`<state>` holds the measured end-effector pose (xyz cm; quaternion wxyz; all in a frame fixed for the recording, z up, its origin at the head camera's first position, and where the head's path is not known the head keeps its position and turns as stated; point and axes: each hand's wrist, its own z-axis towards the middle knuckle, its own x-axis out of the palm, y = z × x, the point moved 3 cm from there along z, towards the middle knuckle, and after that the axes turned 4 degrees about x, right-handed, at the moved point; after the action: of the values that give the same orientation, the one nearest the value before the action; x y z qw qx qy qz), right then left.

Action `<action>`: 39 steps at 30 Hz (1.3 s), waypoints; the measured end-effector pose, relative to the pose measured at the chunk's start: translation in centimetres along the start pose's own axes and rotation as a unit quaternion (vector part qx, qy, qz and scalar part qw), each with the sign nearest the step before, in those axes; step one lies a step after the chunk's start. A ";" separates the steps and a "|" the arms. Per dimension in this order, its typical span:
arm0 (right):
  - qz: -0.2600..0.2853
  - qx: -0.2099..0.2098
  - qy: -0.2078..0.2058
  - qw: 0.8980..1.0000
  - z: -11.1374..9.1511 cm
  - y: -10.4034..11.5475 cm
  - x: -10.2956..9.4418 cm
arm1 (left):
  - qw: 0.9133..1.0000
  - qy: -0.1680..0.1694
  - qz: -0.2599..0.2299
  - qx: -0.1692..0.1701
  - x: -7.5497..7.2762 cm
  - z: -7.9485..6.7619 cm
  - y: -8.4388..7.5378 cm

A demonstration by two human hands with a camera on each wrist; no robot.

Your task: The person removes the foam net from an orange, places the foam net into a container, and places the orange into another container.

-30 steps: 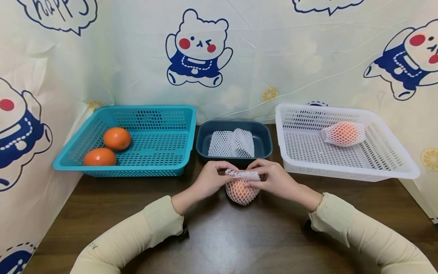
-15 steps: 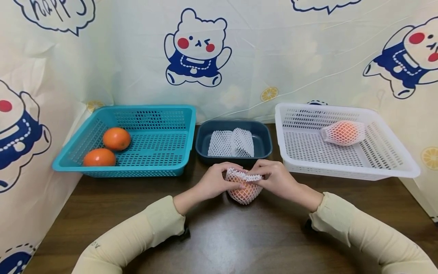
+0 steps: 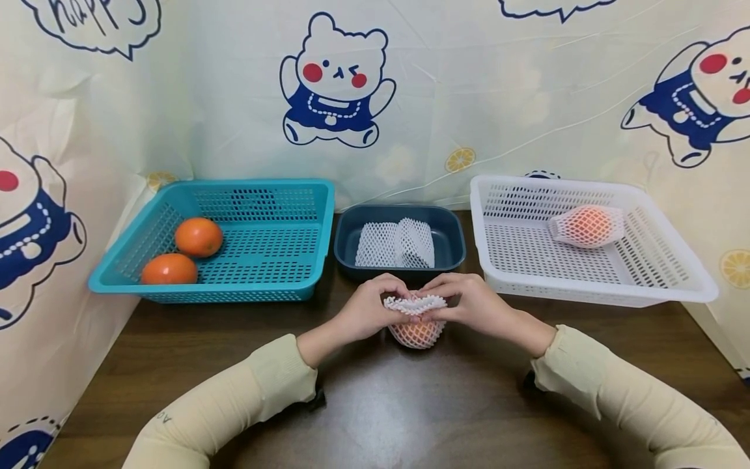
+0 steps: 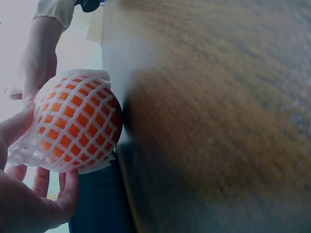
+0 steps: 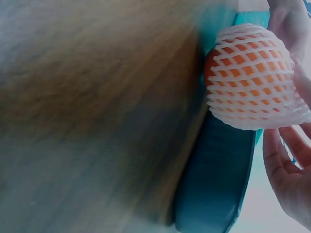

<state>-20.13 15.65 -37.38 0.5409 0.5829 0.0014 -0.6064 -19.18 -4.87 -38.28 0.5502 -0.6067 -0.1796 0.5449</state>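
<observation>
An orange stands on the table in the head view, wrapped in a white foam net sleeve with its frilled rim upward. My left hand pinches that sleeve at the left, thumb in front. From the other side my right hand pinches the rim between thumb and fingers. In the left wrist view, the netting covers most of the fruit, and its underside is bare. The right wrist view shows fingers of the right hand at the sleeve's gathered end.
A teal basket at the left holds two bare oranges. Behind the hands, a dark blue tray contains foam net sleeves. At the right, a white basket holds one netted orange.
Both hands have shifted their grip along the sleeve's rim, whose frilled edge now stands wider and faces upward. The orange has stayed in about the same place.
</observation>
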 end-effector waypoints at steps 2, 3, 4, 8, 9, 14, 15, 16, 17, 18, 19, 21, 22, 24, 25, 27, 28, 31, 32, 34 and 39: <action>0.002 -0.013 -0.010 1.000 0.1 0.2 -0.1 | 1.000 0.000 0.001 -0.002 0.0 0.0 0.0; 0.000 -0.021 -0.016 1.000 0.2 0.3 -0.1 | 1.000 0.000 0.001 -0.004 -0.1 0.0 -0.1; -0.001 -0.027 -0.022 0.999 0.2 0.3 -0.1 | 1.000 -0.001 0.002 -0.005 -0.1 0.0 -0.1; 0.001 -0.053 -0.045 0.998 0.2 0.7 -0.1 | 1.000 -0.007 0.003 -0.010 -0.2 0.0 -0.2; 0.003 -0.057 -0.049 0.997 0.1 0.7 0.0 | 1.000 -0.009 0.004 -0.011 -0.2 0.0 -0.2; 0.015 -0.067 -0.066 0.995 -0.2 0.9 0.3 | 1.000 -0.006 0.013 -0.017 -0.2 0.0 -0.1; 0.017 -0.064 -0.067 0.996 -0.2 0.9 0.3 | 1.000 0.000 0.012 -0.021 -0.2 0.0 -0.1; 0.019 -0.062 -0.067 0.996 -0.2 0.9 0.3 | 1.000 0.009 0.009 -0.023 -0.1 0.0 -0.1; 0.020 -0.061 -0.066 0.996 -0.3 0.9 0.2 | 0.999 0.018 0.007 -0.025 -0.1 0.0 0.0; 0.020 -0.059 -0.065 0.996 -0.3 0.9 0.2 | 0.999 0.027 0.005 -0.028 0.0 0.0 0.0; 0.019 -0.056 -0.062 0.996 -0.3 0.9 0.1 | 0.999 0.033 0.002 -0.029 0.0 0.0 0.0; 0.017 -0.047 -0.049 0.998 -0.3 0.8 0.0 | 0.999 0.038 0.002 -0.033 0.0 -0.1 0.1; 0.013 -0.040 -0.039 0.998 -0.2 0.7 0.0 | 0.999 0.036 0.004 -0.032 0.0 -0.1 0.1; 0.001 -0.022 -0.016 1.000 -0.1 0.5 -0.1 | 0.999 0.026 0.009 -0.032 0.0 -0.2 0.1; -0.004 -0.010 -0.003 1.000 -0.1 0.4 0.0 | 0.999 0.020 0.010 -0.031 0.0 -0.2 0.2; -0.011 0.011 0.025 1.000 -0.2 0.2 0.0 | 0.999 0.012 0.005 -0.029 0.0 -0.3 0.2; -0.012 0.018 0.036 0.999 -0.2 0.0 0.1 | 1.000 0.009 0.002 -0.025 0.0 -0.3 0.2; -0.004 0.029 0.053 0.998 -0.3 -0.2 0.3 | 1.000 0.002 -0.005 -0.012 -0.1 -0.4 0.2; 0.001 0.032 0.055 0.998 -0.3 -0.3 0.3 | 1.000 -0.002 -0.005 -0.009 -0.1 -0.4 0.1; 0.008 0.033 0.048 0.998 -0.3 -0.3 0.2 | 1.000 -0.008 -0.003 -0.009 -0.2 -0.4 0.1; 0.019 0.029 0.019 0.999 -0.1 0.0 0.0 | 0.999 -0.023 -0.005 -0.032 -0.2 -0.4 0.3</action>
<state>-20.08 15.72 -37.42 0.5350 0.6098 -0.0163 -0.5846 -19.02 -5.30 -38.48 0.5294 -0.6099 -0.2127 0.5500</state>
